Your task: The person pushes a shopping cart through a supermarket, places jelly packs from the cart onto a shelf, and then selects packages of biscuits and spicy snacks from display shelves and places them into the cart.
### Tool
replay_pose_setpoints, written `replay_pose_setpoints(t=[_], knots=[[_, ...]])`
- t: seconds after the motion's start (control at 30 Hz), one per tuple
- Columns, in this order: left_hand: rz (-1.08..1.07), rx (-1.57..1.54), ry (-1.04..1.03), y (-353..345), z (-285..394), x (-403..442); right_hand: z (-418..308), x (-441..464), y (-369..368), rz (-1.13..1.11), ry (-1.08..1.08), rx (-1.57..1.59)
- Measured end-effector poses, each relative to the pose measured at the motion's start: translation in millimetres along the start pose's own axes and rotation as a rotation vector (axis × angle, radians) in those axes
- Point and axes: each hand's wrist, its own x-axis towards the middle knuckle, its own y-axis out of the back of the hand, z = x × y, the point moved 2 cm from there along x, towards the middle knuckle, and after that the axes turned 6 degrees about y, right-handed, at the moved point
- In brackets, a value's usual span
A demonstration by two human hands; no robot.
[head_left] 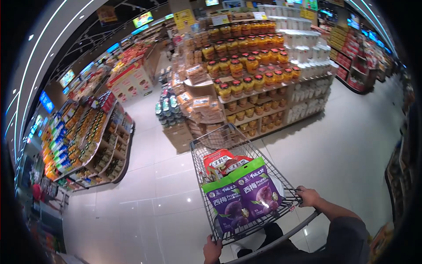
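Note:
At the bottom, my left hand [212,250] is closed around the near left corner of a wire shopping cart [288,181]. On the cart's right side, my right hand [307,196] has its fingers wrapped over the rim near the grey handle. Two purple bags of prunes with green tops, one on the left [228,210] and one on the right [263,193], stand side by side in the near part of the basket. Behind them lie red packages [218,158] with white lettering.
A tiered display of yellow jars [237,86] and white containers [307,68] rises ahead of the cart, with boxes [178,137] at its left corner. A curved shelf of bottles [99,152] stands left. Red goods [343,59] are stacked far right.

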Motion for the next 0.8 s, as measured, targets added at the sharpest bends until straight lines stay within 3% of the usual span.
replay_pose_setpoints(t=[0.07,0.1,0.2,0.33,0.57,0.63,0.73,0.77,0.8], knots=[[0.002,0.393,-0.277,-14.3,-39.9,34.8,-15.6,-20.0,-7.8,-0.017,-0.103,0.044],[0.016,0.424,-0.391,-14.8,-52.4,40.1,-20.2,-30.5,-15.6,-0.004,-0.143,0.055],[0.009,0.308,-0.370,-11.5,-57.2,57.4,-34.8,-61.8,-34.3,0.004,-0.240,0.082],[-0.085,0.471,-0.496,9.1,-33.3,67.5,-55.3,-92.8,-51.9,0.041,-0.345,0.112],[-0.133,0.413,-0.647,-10.0,18.2,104.8,-52.0,-142.7,-70.3,0.080,-0.545,0.158],[-0.144,0.027,-0.588,-20.2,40.3,111.3,-39.5,-152.6,-75.9,0.106,-0.572,0.188],[-0.276,0.107,-0.768,-46.6,63.9,155.7,-29.6,-164.8,-75.7,0.157,-0.641,0.225],[-0.322,0.068,-0.653,-40.5,70.6,170.3,-42.7,-162.4,-72.1,0.181,-0.673,0.226],[-0.324,0.078,-0.673,-48.1,87.4,174.4,-34.8,-165.5,-71.8,0.197,-0.687,0.233]])
